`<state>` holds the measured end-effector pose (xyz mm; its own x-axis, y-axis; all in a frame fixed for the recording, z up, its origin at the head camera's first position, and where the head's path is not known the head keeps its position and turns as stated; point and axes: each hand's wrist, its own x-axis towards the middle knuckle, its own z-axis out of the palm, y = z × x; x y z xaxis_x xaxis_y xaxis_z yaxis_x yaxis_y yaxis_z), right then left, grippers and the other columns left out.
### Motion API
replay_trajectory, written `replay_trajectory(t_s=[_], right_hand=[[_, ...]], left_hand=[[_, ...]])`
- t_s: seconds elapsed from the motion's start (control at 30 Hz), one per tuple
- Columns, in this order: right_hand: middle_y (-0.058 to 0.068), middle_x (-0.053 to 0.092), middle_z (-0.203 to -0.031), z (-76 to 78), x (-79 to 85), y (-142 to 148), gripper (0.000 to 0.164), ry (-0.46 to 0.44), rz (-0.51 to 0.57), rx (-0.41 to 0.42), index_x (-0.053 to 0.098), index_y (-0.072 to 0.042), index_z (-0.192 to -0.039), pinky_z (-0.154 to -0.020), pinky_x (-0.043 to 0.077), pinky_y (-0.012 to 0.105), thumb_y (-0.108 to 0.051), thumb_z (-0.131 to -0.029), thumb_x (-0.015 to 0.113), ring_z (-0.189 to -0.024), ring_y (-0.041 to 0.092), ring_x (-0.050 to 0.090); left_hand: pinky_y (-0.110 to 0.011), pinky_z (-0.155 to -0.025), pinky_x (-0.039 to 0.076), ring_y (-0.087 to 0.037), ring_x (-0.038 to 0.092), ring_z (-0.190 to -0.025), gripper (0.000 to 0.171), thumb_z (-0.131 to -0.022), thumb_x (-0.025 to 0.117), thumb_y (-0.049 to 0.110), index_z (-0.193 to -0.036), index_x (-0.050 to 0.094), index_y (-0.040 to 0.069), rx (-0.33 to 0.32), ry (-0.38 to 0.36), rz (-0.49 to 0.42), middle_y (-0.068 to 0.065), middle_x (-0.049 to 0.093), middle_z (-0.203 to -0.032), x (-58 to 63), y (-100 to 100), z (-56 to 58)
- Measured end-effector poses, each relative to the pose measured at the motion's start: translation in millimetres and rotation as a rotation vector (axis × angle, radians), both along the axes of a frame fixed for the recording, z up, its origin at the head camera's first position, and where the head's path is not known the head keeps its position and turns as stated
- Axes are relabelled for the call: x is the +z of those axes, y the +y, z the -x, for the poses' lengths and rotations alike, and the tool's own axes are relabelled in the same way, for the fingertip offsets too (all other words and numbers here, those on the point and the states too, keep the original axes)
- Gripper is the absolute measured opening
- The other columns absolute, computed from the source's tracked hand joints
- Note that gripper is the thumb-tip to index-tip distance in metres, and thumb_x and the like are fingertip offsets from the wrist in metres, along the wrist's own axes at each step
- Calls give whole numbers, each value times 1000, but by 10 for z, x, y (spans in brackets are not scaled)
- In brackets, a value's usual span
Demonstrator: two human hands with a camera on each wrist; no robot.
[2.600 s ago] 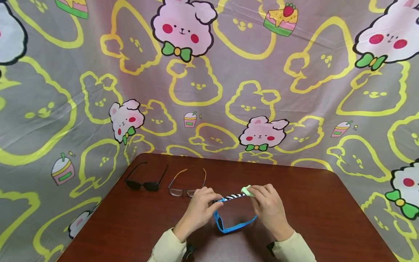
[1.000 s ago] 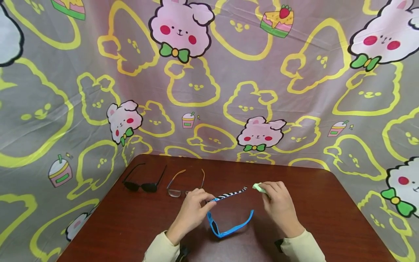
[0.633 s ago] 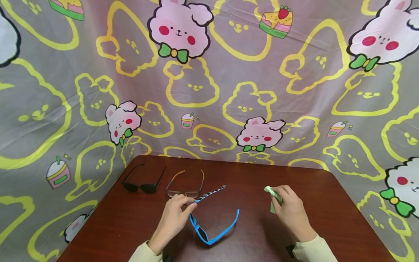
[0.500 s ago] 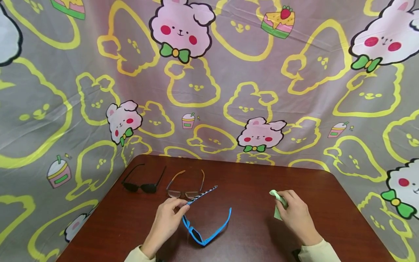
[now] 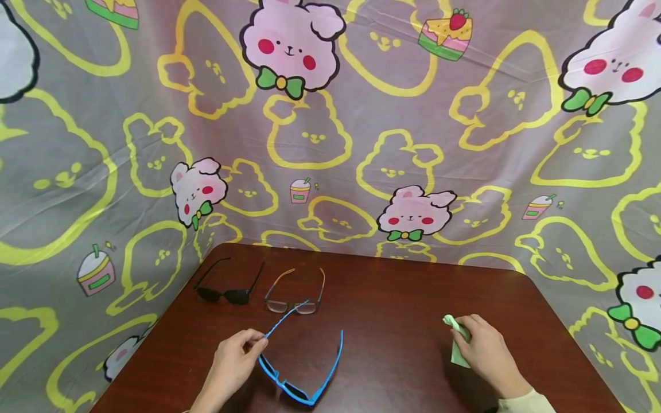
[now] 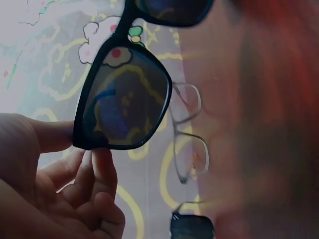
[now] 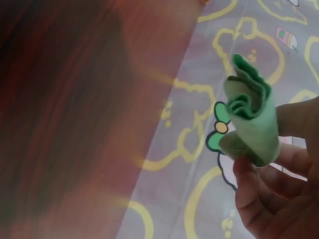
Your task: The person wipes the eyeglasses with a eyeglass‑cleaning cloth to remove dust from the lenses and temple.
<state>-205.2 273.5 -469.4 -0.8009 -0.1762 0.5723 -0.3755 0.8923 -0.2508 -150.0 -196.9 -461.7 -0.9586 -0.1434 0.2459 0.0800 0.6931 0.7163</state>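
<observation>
My left hand [image 5: 234, 358] pinches a pair of blue-framed sunglasses [image 5: 279, 381] at the corner where one temple meets the front. Both temples are unfolded and point away from me. Seen from the left wrist, the dark lens [image 6: 127, 99] sits close to the camera, with thumb and fingers at its frame's corner. Over on the right, my right hand [image 5: 488, 350] holds a folded pale green cloth [image 5: 458, 350] between thumb and fingers. The right wrist view shows that cloth [image 7: 256, 124] rolled up, its layered edges turned upward.
Black sunglasses [image 5: 223, 295] lie unfolded at the table's back left. Beside them rest clear-lensed eyeglasses [image 5: 291, 308] with yellowish temple tips, just behind the blue pair. A patterned curtain [image 5: 330, 143] encloses the dark red-brown table [image 5: 392, 321] at the back and sides.
The cloth has come away from the striped temple, and my right hand has carried it right and nearer me. My left hand has moved the blue sunglasses left and nearer me.
</observation>
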Motion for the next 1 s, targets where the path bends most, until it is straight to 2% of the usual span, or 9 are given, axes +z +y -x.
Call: replay_trajectory(t_s=[0.27, 0.47, 0.6, 0.77, 0.87, 1.0], right_hand=[[-3, 53, -76, 25, -107, 103, 19, -100, -89, 15, 65, -9, -83, -51, 40, 33, -5, -69, 77, -60, 9, 46], [-2, 52, -75, 57, -170, 104, 20, -148, -104, 36, 64, -9, -82, -52, 42, 35, -4, -70, 79, -60, 11, 48], [-3, 50, -73, 66, -201, 68, 21, -129, -113, 67, 63, -11, -81, -50, 41, 32, -4, -69, 79, -59, 9, 46], [0, 43, -75, 115, -220, 19, 23, -39, -152, 94, 62, -8, -82, -44, 37, 27, -3, -67, 79, -51, 6, 39], [1, 40, -72, 170, -229, 3, 24, 6, -198, 97, 60, -6, -79, -43, 37, 29, -1, -64, 79, -48, 9, 39], [0, 40, -67, 220, -250, 2, 25, -49, -249, 82, 58, -8, -76, -44, 38, 33, -2, -64, 79, -50, 15, 45]], left_hand=[[-28, -61, 44, -5, 54, -64, 4, -86, 69, 18, -83, 70, 16, 48, -147, 34, 10, 62, -72, -78, -174, -111], [-31, -59, 44, -9, 55, -66, 11, -85, 70, 25, -79, 70, 17, 57, -240, 60, 8, 63, -72, -140, -292, -157], [-32, -60, 44, -9, 54, -65, 13, -84, 70, 28, -77, 71, 17, 59, -284, 72, 8, 62, -69, -150, -325, -184], [-31, -58, 41, -10, 50, -61, 15, -84, 70, 29, -76, 70, 17, 68, -298, 80, 8, 58, -64, -157, -341, -195], [-30, -56, 41, -9, 51, -59, 17, -84, 69, 29, -76, 70, 15, 73, -316, 70, 7, 59, -62, -167, -345, -196], [-30, -55, 41, -9, 53, -57, 17, -84, 69, 28, -75, 70, 14, 75, -328, 60, 7, 59, -59, -201, -348, -197]])
